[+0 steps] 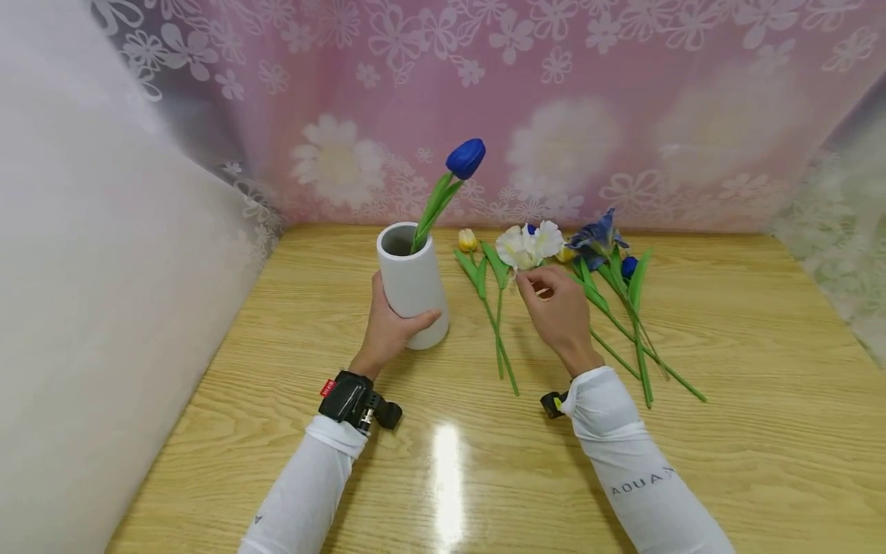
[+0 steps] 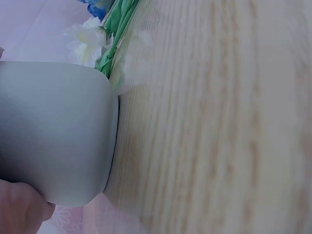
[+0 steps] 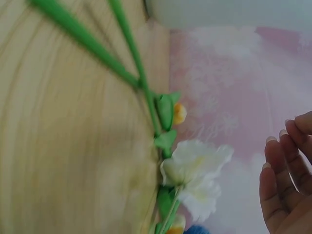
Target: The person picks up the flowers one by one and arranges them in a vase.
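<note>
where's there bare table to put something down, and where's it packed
Bare table lies left of the vase, nearer between the sleeves, and right of the green stems. The gap between vase and yellow tulip is narrow. It is crowded beyond the right hand, around the white flower and blue flower.

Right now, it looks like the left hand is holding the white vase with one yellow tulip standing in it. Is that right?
Not quite: the tulip is blue, as the head view shows. The rest holds: the left hand is holding the white vase with that one tulip standing in it.
</note>
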`<state>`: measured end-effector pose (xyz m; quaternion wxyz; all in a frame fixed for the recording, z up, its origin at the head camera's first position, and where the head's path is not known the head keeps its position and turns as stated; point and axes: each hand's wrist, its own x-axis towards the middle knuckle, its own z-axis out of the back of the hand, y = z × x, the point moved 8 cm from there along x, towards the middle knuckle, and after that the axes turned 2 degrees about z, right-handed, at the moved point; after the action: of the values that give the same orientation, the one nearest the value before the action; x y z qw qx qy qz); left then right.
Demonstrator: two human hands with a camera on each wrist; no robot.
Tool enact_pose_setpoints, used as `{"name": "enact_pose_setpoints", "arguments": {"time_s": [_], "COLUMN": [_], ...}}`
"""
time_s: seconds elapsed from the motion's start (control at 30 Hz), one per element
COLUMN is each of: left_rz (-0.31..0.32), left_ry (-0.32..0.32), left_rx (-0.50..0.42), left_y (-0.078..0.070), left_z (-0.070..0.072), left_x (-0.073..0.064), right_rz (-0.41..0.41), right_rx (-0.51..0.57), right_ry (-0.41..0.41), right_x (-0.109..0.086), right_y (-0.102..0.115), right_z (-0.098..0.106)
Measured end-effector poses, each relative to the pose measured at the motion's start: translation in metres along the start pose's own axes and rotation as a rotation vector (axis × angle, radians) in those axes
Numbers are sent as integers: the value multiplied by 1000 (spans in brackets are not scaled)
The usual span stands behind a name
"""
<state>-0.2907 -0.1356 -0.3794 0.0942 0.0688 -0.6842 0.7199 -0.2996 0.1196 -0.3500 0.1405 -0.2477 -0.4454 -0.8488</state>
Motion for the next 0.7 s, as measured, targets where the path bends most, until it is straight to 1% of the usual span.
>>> {"name": "enact_pose_setpoints", "arguments": {"time_s": [0.07,0.23,0.5,0.67,0.7], "left_rz": [-5,-17,-18,-25,-26], "left_ry": [-1,-3,6,13,12], "left_rx": [-5,-6,-18,-20,-19], "left_y": [1,2,1,-1,2], "left_z": [1,4,3,0,-1], "left_x": [0,0,1,0,1], "right_rz": [-19,-69,-156,-219,-236], "right_rx": [-15,-56,-97,-116,-122], "right_ry": [4,49,134,213,235], "right_x": [-2,-7,-15,-18,-19], "right_y": [-7,-20,-33,-40,-42], "right_z": [2,3,-3,-8,-9]}}
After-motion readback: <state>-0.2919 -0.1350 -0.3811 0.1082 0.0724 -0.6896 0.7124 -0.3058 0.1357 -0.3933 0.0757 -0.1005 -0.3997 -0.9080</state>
